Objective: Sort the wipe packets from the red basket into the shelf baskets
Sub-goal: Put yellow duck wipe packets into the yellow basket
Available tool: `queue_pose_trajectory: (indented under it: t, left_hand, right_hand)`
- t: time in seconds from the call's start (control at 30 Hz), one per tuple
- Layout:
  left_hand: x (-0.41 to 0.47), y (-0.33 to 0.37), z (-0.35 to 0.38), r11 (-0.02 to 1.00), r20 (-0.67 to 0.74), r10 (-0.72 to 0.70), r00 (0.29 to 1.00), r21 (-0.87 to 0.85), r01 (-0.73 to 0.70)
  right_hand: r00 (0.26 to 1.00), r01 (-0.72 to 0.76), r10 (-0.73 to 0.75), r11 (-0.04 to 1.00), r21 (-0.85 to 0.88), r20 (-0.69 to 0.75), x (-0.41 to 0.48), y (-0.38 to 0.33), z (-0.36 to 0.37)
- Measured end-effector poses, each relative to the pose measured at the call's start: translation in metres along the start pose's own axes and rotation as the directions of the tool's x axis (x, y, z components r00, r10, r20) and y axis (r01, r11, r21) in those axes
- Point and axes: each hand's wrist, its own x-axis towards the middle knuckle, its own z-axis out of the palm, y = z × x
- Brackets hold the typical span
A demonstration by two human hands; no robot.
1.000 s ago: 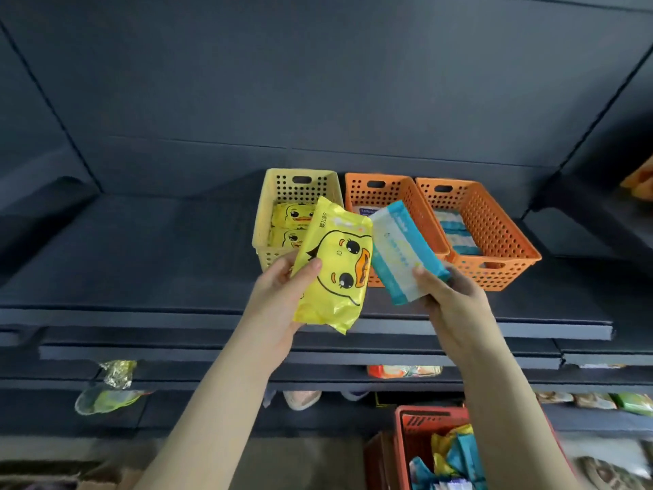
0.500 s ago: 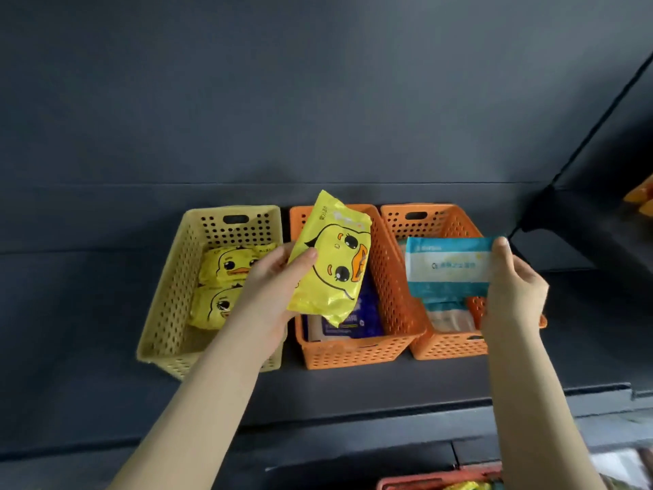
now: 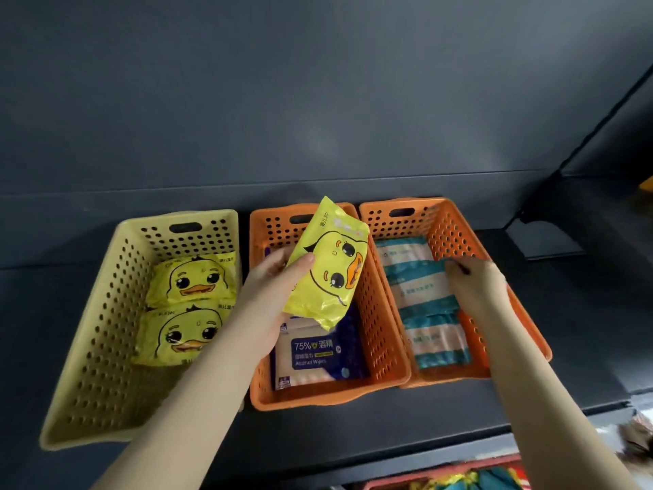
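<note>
Shelf (image 3: 530, 412) baskets (image 3: 106, 313) hold wipe packets (image 3: 192, 281).

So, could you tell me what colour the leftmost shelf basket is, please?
Pale yellow, head view.

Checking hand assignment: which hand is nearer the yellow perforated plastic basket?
Left hand, just right of the yellow perforated plastic basket, over the middle basket. Right hand is over the far orange one.

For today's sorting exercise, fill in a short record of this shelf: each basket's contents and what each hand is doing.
yellow basket: two duck packets
middle orange basket: alcohol wipes packet
right orange basket: teal-and-white packets
left hand: holds a duck packet above the middle orange basket
right hand: inside the right orange basket, on a teal packet
</note>
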Motion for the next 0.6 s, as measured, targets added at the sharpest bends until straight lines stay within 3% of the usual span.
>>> queue_pose_trajectory:
  t: [0.17, 0.3, 0.5, 0.6]
  left_hand:
    - [0.005, -0.003, 0.001, 1.000, 0.024, -0.003, 1.000, 0.017, 0.002]
    - [0.003, -0.003, 0.002, 1.000, 0.050, 0.008, 0.999, 0.009, -0.008]
    - [0.001, 0.000, 0.004, 1.000, 0.033, -0.002, 0.999, -0.015, 0.002]
    - [-0.001, 0.004, 0.001, 0.998, 0.049, -0.030, 0.998, -0.054, 0.032]
  right_hand:
    - [0.973, -0.134, 0.127, 0.991, 0.024, 0.191, 0.004, 0.001, 0.011]
    - [0.960, -0.210, 0.201, 0.977, 0.026, 0.193, 0.006, 0.001, 0.013]
    - [0.987, 0.040, 0.011, 0.949, -0.312, 0.161, 0.004, 0.000, 0.023]
    - [0.976, 0.219, -0.218, 0.953, -0.207, 0.028, 0.000, -0.009, 0.015]
